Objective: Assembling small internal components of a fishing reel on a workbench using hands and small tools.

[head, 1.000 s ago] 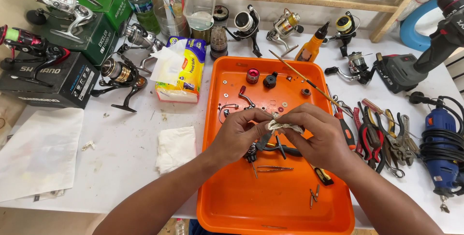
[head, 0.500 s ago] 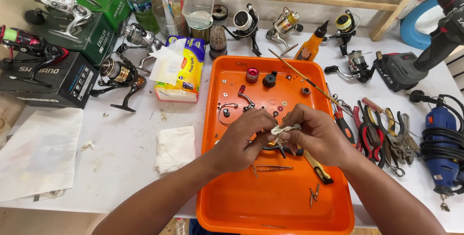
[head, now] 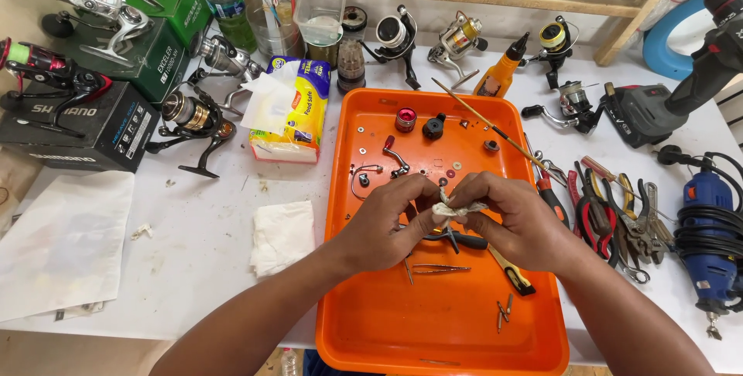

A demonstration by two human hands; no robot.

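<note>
- Hands together over the middle of the orange tray (head: 364, 345), above the scattered small parts.
- Left hand (head: 385, 220) curled, fingers (head: 418, 190) pinched shut on one end of a small crumpled rag (head: 455, 209).
- Right hand (head: 517, 217) closed likewise, fingertips gripping the other side of the same rag, knuckles turned up toward the camera.
- Rag held just off the tray, between both sets of fingertips; impossible to tell whether a small part sat wrapped inside.
- Pliers (head: 457, 238) with dark handles lying on the tray just beneath the hands, partly hidden by them.
- Tweezers (head: 437, 269) flat on the tray nearer the person, and a few screws (head: 504, 311) near the right forearm.
- Red cap (head: 405, 119) and black knob (head: 434, 126) at the far end of the tray, well apart from the hands.
- Thin stick (head: 484, 121) slanting across the tray's far right corner.
- Folded paper towel (head: 282, 235) on the white table (head: 193, 252), just left of the tray.
- Fishing reels (head: 190, 117) and a tissue pack (head: 294, 117) farther left; hand tools (head: 611, 213) and a blue rotary tool (head: 708, 237) to the right of the tray.
</note>
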